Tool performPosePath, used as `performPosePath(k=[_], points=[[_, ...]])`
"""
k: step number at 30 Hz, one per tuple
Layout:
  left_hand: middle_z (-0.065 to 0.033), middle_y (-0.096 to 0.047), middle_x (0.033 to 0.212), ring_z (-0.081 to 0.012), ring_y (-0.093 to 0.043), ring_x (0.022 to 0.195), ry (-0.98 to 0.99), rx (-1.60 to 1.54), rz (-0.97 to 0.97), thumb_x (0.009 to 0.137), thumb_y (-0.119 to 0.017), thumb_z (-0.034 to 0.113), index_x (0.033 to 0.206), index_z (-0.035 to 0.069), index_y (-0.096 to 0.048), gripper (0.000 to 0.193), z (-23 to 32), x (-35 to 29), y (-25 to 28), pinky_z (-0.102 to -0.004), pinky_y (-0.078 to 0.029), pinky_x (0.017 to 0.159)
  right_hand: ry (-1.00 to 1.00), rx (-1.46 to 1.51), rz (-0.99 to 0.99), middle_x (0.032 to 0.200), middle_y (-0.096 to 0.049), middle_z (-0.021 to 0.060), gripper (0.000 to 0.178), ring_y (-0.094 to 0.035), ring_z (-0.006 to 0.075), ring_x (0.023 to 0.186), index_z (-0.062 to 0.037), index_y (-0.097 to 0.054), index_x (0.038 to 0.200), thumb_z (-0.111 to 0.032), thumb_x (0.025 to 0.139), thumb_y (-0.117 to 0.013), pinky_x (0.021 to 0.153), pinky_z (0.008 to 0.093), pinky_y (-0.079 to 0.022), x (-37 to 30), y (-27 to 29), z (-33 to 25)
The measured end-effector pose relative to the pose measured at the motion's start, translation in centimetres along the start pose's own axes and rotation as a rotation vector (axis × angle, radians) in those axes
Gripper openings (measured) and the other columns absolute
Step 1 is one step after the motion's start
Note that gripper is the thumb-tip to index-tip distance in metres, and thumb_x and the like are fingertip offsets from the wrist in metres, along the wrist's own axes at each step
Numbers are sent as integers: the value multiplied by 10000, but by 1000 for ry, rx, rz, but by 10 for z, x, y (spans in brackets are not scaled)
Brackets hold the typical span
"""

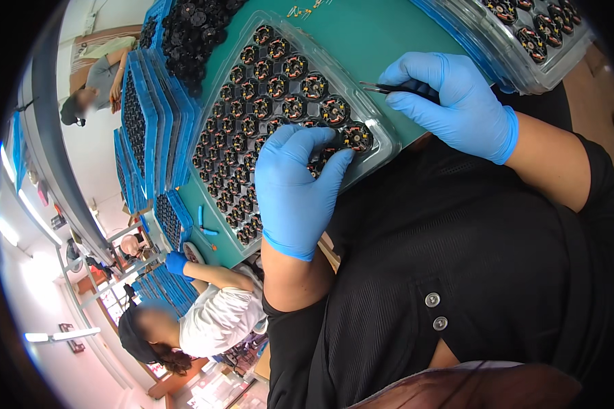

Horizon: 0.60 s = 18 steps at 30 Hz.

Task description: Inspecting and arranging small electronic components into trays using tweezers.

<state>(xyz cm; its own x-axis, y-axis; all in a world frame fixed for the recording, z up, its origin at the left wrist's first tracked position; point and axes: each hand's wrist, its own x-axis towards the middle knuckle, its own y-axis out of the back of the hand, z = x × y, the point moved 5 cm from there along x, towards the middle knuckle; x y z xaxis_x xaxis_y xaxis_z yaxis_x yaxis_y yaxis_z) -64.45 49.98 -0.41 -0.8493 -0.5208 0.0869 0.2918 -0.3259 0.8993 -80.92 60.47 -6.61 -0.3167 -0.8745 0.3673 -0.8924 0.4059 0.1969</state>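
clear tray [385,142] on green workshop table [365,37]

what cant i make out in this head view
All in the head view:
- Part of the clear tray: covered by the left hand.
- Back end of the dark tweezers: hidden by the right hand.
- Far end of the black pile: cut off by the upper edge.
- Fine details of the round parts: too small.
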Motion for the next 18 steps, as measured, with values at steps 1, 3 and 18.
performPosePath(k=[1, 3, 18], points=[[-136, -618, 810, -310, -609, 745, 1, 7, -12, 681, -794, 81, 886, 21, -670, 246, 0, 0, -1, -383, -487, 669, 2, 6, 1, 871, -633, 45, 179, -571, 74, 748, 24, -631, 1055, -39, 889, -655, 699, 235, -488, 0, 0, 0], [-135, -616, 808, -309, -607, 744, 4, -5, 0, 684, -792, 80, 884, 23, -670, 241, 0, -1, -3, -381, -486, 667, 3, 13, 2, 868, -631, 44, 182, -570, 74, 745, 25, -632, 1054, -42, 887, -659, 699, 235, -489, 0, 0, 0], [-111, -640, 802, -236, -614, 694, 239, 9, 45, 685, -799, 43, 890, 19, -697, 231, -37, -39, 33, -324, -486, 640, -46, 16, -32, 857, -617, 31, 176, -550, 64, 748, 23, -631, 1059, -61, 904, -643, 695, 226, -474, -1, -1, 1]])
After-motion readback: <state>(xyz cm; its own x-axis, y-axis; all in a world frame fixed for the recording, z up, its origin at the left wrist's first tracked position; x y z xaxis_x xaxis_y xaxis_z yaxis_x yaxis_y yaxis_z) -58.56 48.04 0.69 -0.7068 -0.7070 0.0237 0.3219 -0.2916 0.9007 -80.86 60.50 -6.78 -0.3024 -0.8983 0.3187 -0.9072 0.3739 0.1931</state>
